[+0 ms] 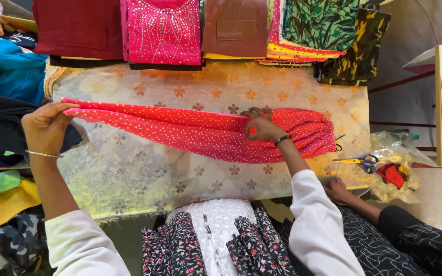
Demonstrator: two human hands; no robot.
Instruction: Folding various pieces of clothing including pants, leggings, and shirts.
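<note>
Covering most of the view, a pale gold floral cloth (129,168) lies spread flat over the work surface, and everything else can be placed against it: along its far edge hangs a row of folded garments, among them a maroon piece (78,25), a bright pink beaded top (163,30), a brown piece (235,23) and a green leaf-print fabric (323,20), while off its left edge sit heaps of blue cloth (16,71), dark cloth and a yellow cloth (1,204). Stretched across the middle of the gold cloth, running from its left edge to near its right edge, is a long red fabric with small pale dots (195,132), bunched into soft folds. At the near edge of the gold cloth lie a white embroidered garment (221,220) and a black floral print (172,250). The left hand (46,125), at the gold cloth's left edge, has its fingers closed on the end of the red fabric, lifting it slightly. The right hand (263,127), over the middle-right of the gold cloth, pinches a fold of the same fabric between thumb and fingertips. At the gold cloth's near right corner another person's hand (337,190), in a dark patterned sleeve, rests at the edge; its fingers are partly hidden, so their grip is unclear. Just off the right edge lie yellow-and-blue-handled scissors (359,161) on what seems to be a clear plastic bag (392,176)
</note>
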